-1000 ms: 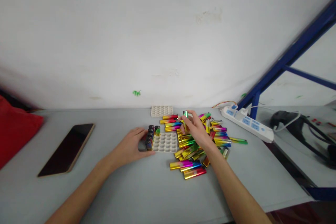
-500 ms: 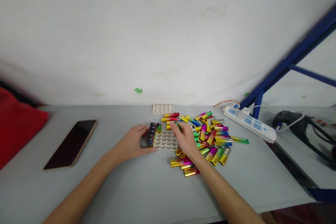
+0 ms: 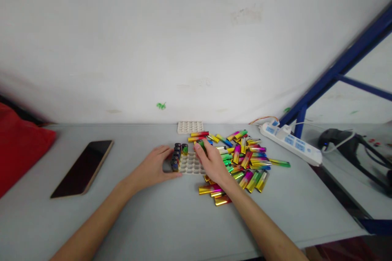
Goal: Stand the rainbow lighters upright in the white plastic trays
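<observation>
A white tray with rows of round holes lies on the grey table. Several lighters stand upright along its left side. My left hand rests against the tray's left edge, fingers curled beside those lighters. My right hand hovers over the tray's right part, fingers pinched on a green lighter held upright. To the right spreads a heap of shiny multicoloured lighters lying flat.
A second holed tray lies by the wall behind. A dark phone lies to the left, beside a red bag. A white power strip and a blue frame stand to the right.
My right hand lifted a green lighter from the heap and carried it left to the tray. My left hand stayed at the tray's left edge.
</observation>
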Demonstrator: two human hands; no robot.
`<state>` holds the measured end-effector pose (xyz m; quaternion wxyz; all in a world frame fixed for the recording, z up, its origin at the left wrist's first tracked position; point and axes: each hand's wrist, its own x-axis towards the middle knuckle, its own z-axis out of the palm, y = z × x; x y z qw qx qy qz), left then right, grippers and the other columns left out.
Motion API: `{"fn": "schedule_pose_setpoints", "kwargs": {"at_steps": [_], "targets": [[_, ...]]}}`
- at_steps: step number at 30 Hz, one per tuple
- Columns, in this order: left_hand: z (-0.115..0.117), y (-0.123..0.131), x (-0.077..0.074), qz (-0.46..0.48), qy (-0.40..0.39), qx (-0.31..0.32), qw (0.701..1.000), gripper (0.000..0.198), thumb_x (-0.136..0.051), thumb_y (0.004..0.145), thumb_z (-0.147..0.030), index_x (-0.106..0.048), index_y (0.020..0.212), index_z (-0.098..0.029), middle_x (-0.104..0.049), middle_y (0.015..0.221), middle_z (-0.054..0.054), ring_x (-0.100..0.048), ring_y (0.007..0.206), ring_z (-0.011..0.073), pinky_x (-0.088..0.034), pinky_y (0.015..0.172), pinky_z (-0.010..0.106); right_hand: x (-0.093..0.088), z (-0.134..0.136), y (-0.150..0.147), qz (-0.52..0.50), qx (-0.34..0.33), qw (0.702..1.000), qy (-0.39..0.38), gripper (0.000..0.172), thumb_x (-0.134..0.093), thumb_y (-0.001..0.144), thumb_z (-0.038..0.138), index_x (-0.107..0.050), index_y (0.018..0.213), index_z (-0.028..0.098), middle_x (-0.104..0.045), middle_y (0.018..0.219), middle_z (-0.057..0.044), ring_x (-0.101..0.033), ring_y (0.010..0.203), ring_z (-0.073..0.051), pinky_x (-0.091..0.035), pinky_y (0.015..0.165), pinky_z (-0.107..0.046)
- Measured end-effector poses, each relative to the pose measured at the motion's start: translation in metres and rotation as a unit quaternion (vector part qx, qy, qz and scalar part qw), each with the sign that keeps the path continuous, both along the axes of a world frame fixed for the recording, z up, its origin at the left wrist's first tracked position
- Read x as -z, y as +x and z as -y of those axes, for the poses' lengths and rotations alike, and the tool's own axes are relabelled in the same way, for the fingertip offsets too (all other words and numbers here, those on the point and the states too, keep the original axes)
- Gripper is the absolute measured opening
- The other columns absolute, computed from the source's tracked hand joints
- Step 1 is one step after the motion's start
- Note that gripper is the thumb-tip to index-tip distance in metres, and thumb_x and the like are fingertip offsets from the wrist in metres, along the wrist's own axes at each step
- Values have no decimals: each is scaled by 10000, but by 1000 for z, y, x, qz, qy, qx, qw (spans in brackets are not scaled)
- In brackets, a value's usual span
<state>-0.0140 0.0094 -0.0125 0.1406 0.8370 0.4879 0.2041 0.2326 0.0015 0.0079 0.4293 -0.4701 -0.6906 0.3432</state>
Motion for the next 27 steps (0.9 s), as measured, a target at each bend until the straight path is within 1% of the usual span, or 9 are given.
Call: {"fn": "schedule_pose_setpoints", "kwargs": {"at_steps": [3,5,9,11,16,19,23,25,27], "targets": [[0,0,0,3,2,2,1000,681,-834,702,-743,-768,1092,-188,-786,1157,156,-727,1112,382,-572,1039,505,-2,2,0,43,-13,996,82,366,-418,1129,483,-562,908,229,-656,929,-51,-624,894,-211,-471,826,-327],[0,0,1,6,4,5,1000,681,-833,701,-750,-767,1082,-189,-787,1147,154,-729,1094,378,-581,1018,501,-3,2,1,94,-12,988,125,388,-449,1127,483,-550,852,228,-645,943,-64,-616,914,-219,-468,834,-331],[0,-1,1,5,6,5,1000,656,-822,717,-749,-764,1057,-191,-784,1134,145,-729,1076,366,-590,990,480,0,1,3,165,-38,980,100,444,-538,1110,472,-486,735,242,-544,668,19,-548,657,-173,-398,670,-293],[1,0,0,5,5,2,1000,642,-829,713,-736,-764,1052,-195,-783,1139,140,-725,1083,364,-586,1000,480,3,-1,4,170,-43,980,88,411,-577,1101,447,-513,754,235,-577,662,23,-559,628,-163,-392,652,-283],[1,1,-2,-4,-8,8,1000,616,-856,714,-689,-750,1068,-197,-773,1146,139,-717,1099,358,-575,1010,470,7,-3,-1,229,-70,966,96,225,-562,1117,342,-649,984,184,-743,872,-60,-696,802,-209,-485,741,-296],[0,2,-2,-14,-14,6,1000,619,-854,725,-685,-734,1076,-190,-764,1156,146,-709,1108,356,-564,1018,470,3,-2,-9,321,-62,937,119,253,-534,1125,344,-681,1055,150,-763,996,-127,-721,957,-262,-526,847,-355],[0,2,-2,-22,-18,7,1000,563,-849,734,-659,-725,1019,-191,-765,1102,136,-711,1074,355,-569,988,472,-5,2,-24,432,-4,894,116,320,-559,1105,414,-730,1090,145,-755,1094,-172,-706,1073,-327,-524,941,-454],[0,2,-3,-16,-16,8,1000,560,-852,732,-650,-729,1035,-195,-768,1109,133,-715,1083,354,-570,1001,474,-8,4,-27,448,-3,889,97,319,-575,1097,426,-744,1076,156,-757,1097,-161,-712,1056,-319,-523,932,-450],[0,1,-2,-7,-9,7,1000,588,-850,724,-669,-736,1057,-198,-773,1131,138,-721,1093,360,-579,1006,483,-11,4,-22,428,-22,898,100,313,-579,1097,436,-741,1053,173,-759,1075,-130,-712,1050,-299,-516,932,-432]]}}
